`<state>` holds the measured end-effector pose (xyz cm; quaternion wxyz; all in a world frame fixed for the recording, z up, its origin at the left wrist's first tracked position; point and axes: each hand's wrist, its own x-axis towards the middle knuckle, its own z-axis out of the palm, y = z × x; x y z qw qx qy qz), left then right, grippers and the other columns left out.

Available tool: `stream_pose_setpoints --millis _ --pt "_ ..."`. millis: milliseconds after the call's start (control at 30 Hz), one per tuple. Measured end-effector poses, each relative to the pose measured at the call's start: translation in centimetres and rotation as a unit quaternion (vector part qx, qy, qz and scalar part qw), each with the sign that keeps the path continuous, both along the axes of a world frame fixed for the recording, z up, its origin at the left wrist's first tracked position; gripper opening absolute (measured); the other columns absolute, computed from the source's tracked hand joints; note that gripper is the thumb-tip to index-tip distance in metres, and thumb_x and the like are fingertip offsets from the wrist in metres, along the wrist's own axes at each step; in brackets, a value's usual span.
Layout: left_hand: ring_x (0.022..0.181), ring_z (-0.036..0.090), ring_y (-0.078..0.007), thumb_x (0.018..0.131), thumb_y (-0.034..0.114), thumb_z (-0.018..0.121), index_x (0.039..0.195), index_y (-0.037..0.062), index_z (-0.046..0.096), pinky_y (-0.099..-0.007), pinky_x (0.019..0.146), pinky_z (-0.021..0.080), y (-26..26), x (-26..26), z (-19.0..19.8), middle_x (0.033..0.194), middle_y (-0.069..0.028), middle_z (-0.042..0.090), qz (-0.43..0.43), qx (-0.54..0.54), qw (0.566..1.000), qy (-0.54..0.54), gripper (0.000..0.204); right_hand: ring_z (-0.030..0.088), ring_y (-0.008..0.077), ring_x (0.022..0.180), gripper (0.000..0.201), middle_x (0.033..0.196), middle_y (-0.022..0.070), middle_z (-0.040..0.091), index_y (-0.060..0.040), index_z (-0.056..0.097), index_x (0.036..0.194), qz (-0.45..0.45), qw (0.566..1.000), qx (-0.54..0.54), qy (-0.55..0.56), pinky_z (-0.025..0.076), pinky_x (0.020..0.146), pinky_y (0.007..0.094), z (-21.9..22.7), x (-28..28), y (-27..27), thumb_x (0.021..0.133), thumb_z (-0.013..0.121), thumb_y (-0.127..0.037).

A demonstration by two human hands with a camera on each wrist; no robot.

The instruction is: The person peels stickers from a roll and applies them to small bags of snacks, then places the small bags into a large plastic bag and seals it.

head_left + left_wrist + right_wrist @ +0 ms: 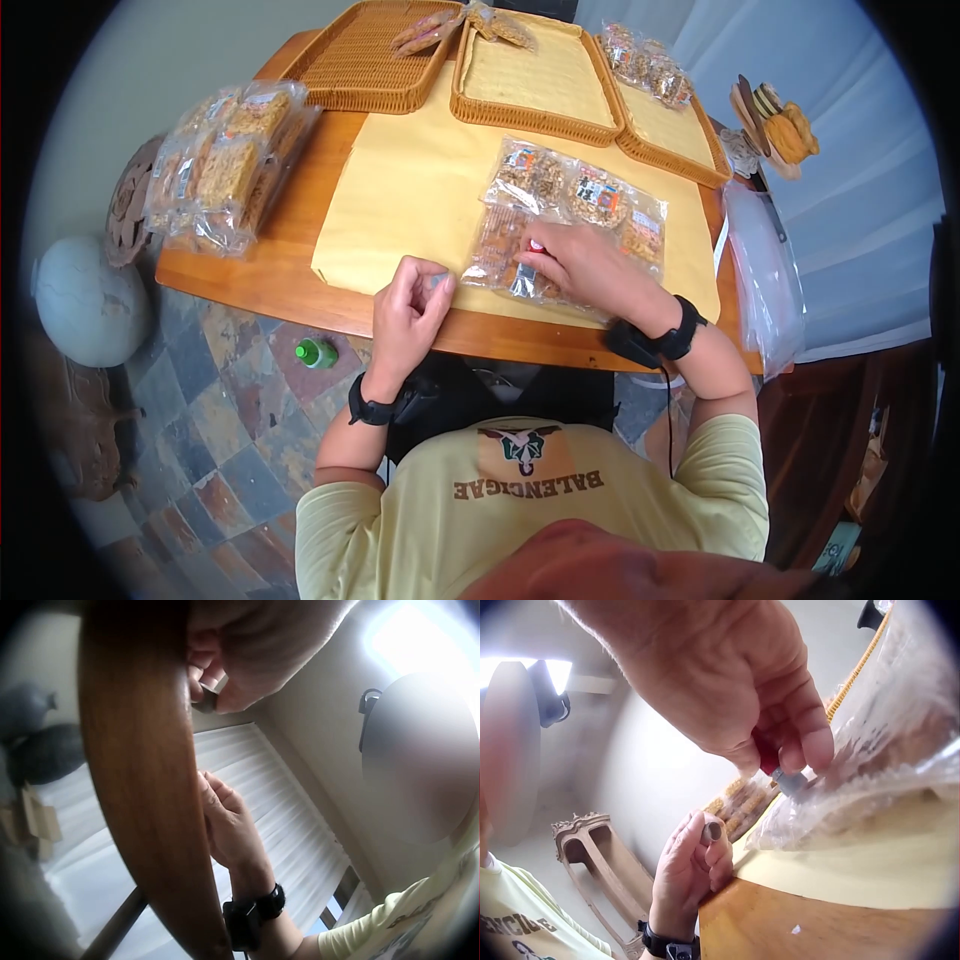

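Observation:
In the head view my left hand [405, 318] is at the table's front edge, pinching a small grey cap [438, 281]; the cap's round hollow end [713, 831] shows in the right wrist view. My right hand [592, 268] curls round a small red object [537, 246] over clear bags of round, nutty snacks [598, 196] with printed labels. In the right wrist view, the red object [766, 752] has a grey end [791, 782] pointing down at the crinkled plastic bag [885, 769]; whether they touch I cannot tell.
Wicker trays [425, 98] line the table's far side, some with bagged snacks. Stacked snack bags [232, 170] lie at the left edge, with clear plastic bags [765, 275] at the right edge. Yellow paper [395, 215] covers the middle. A green-capped bottle [316, 352] stands on the floor.

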<state>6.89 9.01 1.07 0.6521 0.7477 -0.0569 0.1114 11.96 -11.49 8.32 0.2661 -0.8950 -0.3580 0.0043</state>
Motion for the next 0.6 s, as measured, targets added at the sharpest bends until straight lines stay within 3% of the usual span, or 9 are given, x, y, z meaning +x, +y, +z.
stream_pose_setpoints --millis 167,233,600 --pt "0.048 0.032 -0.0029 0.079 0.007 0.061 0.081 0.0015 0.051 -0.0186 0.042 0.028 0.0 -0.1 0.0 0.054 0.0036 0.038 -0.001 0.005 1.0 0.002 0.012 0.054 0.0395 0.068 0.021 0.071 0.0215 0.056 -0.0003 0.048 0.083 -0.014 0.999 -0.033 0.023 0.042 0.057 0.0444 -0.1 -0.1 0.2 0.084 0.052 -0.021" --pt "0.048 0.039 -0.0017 0.084 0.004 0.054 0.085 0.0011 0.048 -0.0165 0.043 0.031 0.3 -0.1 0.0 0.058 0.0033 0.044 -0.026 0.058 0.998 -0.012 0.007 0.054 0.0395 0.069 0.021 0.071 0.0217 0.056 -0.0003 0.048 0.084 -0.008 0.999 -0.035 0.023 0.042 0.058 0.0443 -0.2 -0.2 0.3 0.084 0.052 -0.021" --pt "0.047 0.031 -0.0035 0.078 0.008 0.062 0.081 0.0016 0.051 -0.0188 0.042 0.027 0.4 -0.1 -0.3 0.054 0.0031 0.038 -0.014 0.007 1.0 -0.004 0.013 0.052 0.0393 0.067 0.02 0.068 0.0199 0.053 -0.0023 0.045 0.084 -0.011 0.999 0.0 0.035 0.04 0.057 0.0423 -1.0 -0.3 -0.1 0.084 0.052 -0.021"
